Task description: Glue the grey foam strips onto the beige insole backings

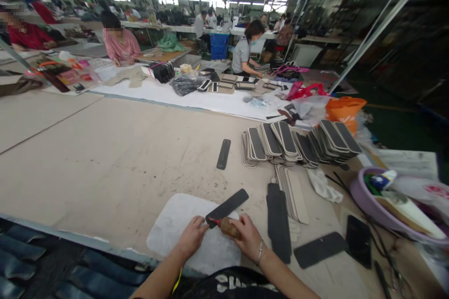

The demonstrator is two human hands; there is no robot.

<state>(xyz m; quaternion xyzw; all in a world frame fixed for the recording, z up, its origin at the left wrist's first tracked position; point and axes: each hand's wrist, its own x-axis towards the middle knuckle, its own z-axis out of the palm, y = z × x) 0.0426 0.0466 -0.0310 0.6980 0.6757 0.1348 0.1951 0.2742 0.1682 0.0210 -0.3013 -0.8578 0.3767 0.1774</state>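
Observation:
A black rounded strip lies slanted over a white rounded sheet on the bench. My left hand is closed, its fingertips pinching the strip's lower left end. My right hand is wrapped round a hand tool with a bulbous wooden handle and a red shaft. The shaft points left at the strip's lower end; its very tip is too small to make out. Further up the bench lies another dark strip with a thin slot outline. Right of my right hand are stacked black strips.
Several piles of dark-faced, pale-edged pieces stand to the right, with pale strips below them. A black panel, a phone and a purple basin lie further right. Co-workers work across the bench.

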